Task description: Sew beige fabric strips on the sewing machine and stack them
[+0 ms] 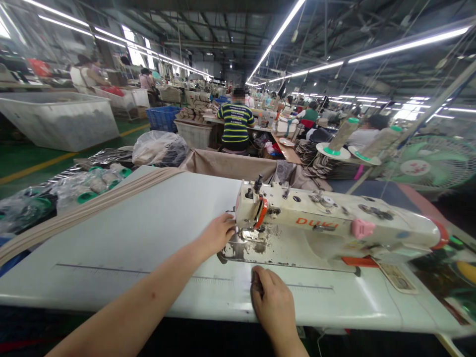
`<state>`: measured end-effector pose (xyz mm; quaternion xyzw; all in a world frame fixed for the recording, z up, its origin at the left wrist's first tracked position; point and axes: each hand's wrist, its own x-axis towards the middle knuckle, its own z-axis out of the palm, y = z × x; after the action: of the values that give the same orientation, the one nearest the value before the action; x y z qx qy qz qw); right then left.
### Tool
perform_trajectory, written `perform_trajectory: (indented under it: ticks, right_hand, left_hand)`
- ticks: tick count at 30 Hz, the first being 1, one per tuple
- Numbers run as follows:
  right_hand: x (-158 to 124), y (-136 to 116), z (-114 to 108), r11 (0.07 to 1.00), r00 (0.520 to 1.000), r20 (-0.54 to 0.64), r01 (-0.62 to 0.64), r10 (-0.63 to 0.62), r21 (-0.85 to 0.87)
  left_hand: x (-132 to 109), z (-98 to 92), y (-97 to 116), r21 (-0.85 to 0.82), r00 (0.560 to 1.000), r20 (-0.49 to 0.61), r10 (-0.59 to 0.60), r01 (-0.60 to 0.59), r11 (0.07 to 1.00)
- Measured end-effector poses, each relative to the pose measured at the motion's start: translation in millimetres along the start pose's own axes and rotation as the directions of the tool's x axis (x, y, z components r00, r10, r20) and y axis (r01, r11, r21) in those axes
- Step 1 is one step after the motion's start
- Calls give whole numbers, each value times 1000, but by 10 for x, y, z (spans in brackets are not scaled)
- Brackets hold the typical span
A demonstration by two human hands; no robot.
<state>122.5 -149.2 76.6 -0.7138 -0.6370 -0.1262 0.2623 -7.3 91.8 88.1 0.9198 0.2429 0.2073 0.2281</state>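
Observation:
A cream sewing machine (327,223) with orange lettering stands on a pale green table (148,282). My left hand (219,233) reaches to the needle end of the machine, its fingertips beside the metal plate; what they hold, if anything, is too small to make out. Near the table's front edge, below the machine bed, my right hand (273,300) rests with curled fingers. Something dark shows along its thumb side, and I cannot make out what it is. Long beige fabric strips (92,203) lie across the table's left side.
Thread cones (340,136) and a green fan (427,163) stand at the right. Behind the table is a cloth-lined bin (230,166). Plastic-wrapped spools (89,186) lie at the left. A person in a striped shirt (235,121) sits ahead. A folded note (397,277) lies at the table's right.

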Motion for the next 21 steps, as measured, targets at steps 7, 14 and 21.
perform_trajectory:
  ticks: [7,14,21]
  right_hand:
    - [11,-17,-10,1000,1000,12,-20,20,11]
    - [-9,-25,1,999,998,38,-42,42,8]
    - [-33,-9,18,998,997,52,-51,50,21]
  left_hand:
    - [352,64,-111,-21,994,44,100,-99,995]
    - [308,-43,-12,41,985,69,157,-160,986]
    - [165,-141,-124,107,988,109,113,-125,986]
